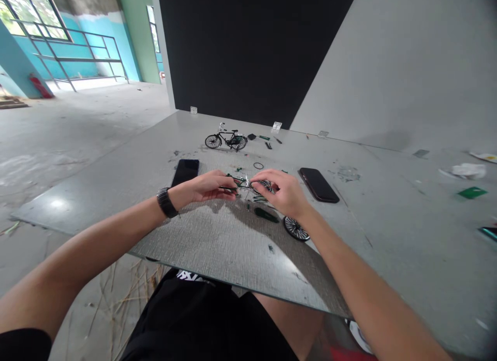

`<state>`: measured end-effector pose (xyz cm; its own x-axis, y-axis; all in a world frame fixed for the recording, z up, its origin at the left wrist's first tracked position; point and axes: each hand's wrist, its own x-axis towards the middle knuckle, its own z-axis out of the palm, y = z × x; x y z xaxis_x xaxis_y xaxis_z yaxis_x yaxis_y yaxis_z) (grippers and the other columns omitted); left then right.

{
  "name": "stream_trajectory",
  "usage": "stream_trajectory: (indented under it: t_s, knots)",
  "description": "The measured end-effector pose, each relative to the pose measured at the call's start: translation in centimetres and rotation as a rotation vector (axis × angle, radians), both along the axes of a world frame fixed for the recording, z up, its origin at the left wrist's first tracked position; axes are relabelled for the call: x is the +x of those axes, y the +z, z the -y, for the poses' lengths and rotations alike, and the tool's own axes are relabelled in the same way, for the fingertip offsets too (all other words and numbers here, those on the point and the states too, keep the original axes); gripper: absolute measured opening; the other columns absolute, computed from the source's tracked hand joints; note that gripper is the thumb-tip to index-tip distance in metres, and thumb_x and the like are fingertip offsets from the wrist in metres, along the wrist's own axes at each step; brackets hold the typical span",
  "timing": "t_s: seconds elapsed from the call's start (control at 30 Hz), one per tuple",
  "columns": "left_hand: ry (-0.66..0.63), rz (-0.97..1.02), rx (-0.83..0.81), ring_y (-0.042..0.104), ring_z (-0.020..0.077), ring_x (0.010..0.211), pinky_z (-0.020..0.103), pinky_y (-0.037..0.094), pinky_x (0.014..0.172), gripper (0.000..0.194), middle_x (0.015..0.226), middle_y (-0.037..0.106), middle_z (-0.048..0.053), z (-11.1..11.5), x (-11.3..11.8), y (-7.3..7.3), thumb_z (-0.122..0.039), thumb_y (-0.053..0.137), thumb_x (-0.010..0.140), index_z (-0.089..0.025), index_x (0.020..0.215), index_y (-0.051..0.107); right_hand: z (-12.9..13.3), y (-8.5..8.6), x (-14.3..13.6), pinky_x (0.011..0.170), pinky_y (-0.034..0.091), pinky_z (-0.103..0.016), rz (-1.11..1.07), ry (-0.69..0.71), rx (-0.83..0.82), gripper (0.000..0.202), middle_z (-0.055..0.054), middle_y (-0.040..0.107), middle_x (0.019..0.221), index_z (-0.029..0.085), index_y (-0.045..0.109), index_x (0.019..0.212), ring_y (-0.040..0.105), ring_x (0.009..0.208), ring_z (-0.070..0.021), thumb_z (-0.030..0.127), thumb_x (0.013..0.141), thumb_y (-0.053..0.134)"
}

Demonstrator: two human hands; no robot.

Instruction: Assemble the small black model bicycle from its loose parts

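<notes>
My left hand (213,186), with a black watch on its wrist, grips a green model bicycle frame (241,183) above the table. The fingers of my right hand (285,191) are pinched at the frame's right end, by a small silver part (247,180); what exactly they hold is hidden. A spoked wheel shows partly behind the right fingers. Beneath my right wrist lies another black spoked wheel (296,228), partly covered. A dark oval piece (266,214) and small green bits rest just below the hands.
Beyond the hands stands an assembled black model bicycle (226,139). A thin black ring (258,165) lies nearer. One phone (187,170) is left of my hands, another phone (318,185) right. A black and grey upright panel (252,50) borders the table's back edge.
</notes>
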<state>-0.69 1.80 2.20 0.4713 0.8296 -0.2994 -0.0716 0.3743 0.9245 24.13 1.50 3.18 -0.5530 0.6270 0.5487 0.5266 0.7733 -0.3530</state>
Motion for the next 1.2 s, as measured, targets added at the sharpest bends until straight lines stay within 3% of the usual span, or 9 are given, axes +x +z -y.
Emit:
stream_trajectory:
  t_s: [0.13,0.37,0.7,0.83,1.03,1.2]
  knots:
    - [-0.025,0.002,0.004,0.072,0.0129,0.07,0.025,0.061,0.075,0.004,0.077,0.071,0.005,-0.1,-0.1,-0.2,-0.014,0.071,0.085,-0.01,0.084,0.069,-0.2,0.1,0.2,0.071,0.052,-0.031,-0.052,-0.06,0.007,0.023,-0.005,0.076,0.104,0.023,0.074,0.096,0.069,0.089,-0.0194,0.037,0.1,0.057]
    - [-0.034,-0.017,-0.008,0.073,0.013,0.071,0.025,0.061,0.077,0.014,0.081,0.073,0.006,0.0,-0.1,-0.1,-0.011,0.066,0.089,-0.01,0.102,0.07,-1.3,-0.4,1.1,0.076,0.052,-0.035,-0.073,-0.193,0.006,0.024,-0.006,0.077,0.099,0.022,0.073,0.092,0.069,0.088,-0.0219,0.038,0.098,0.056]
    - [-0.041,-0.099,-0.028,0.073,0.0139,0.069,0.025,0.061,0.072,0.019,0.082,0.073,0.006,0.3,0.1,1.0,-0.013,0.059,0.094,-0.011,0.11,0.07,-1.6,-0.4,1.3,0.08,0.05,-0.036,-0.013,-0.248,-0.021,0.023,-0.007,0.077,0.098,0.021,0.074,0.091,0.07,0.09,-0.0232,0.035,0.097,0.056]
    - [-0.063,-0.108,0.001,0.069,0.0114,0.062,0.024,0.059,0.063,0.02,0.081,0.072,0.006,0.2,-0.1,0.8,-0.016,0.062,0.094,-0.011,0.111,0.07,-1.9,-0.5,1.6,0.078,0.05,-0.037,0.065,-0.29,-0.054,0.022,-0.006,0.078,0.098,0.022,0.075,0.09,0.07,0.088,-0.0238,0.033,0.095,0.057]
    - [-0.11,-0.109,0.035,0.069,0.0105,0.062,0.022,0.058,0.06,0.021,0.087,0.073,0.007,-0.2,-0.5,0.3,-0.017,0.065,0.092,-0.012,0.112,0.069,-2.7,-0.8,2.7,0.063,0.047,-0.034,0.244,-0.409,-0.177,0.015,-0.004,0.074,0.075,0.023,0.076,0.086,0.066,0.067,-0.0206,0.034,0.088,0.066]
    - [-0.101,-0.108,0.03,0.069,0.0117,0.064,0.022,0.058,0.059,0.022,0.086,0.073,0.007,-0.2,-0.6,0.3,-0.017,0.067,0.09,-0.013,0.111,0.069,-3.4,-1.3,3.6,0.066,0.05,-0.034,0.247,-0.447,-0.209,0.011,-0.005,0.074,0.078,0.021,0.073,0.093,0.068,0.07,-0.0213,0.027,0.086,0.067]
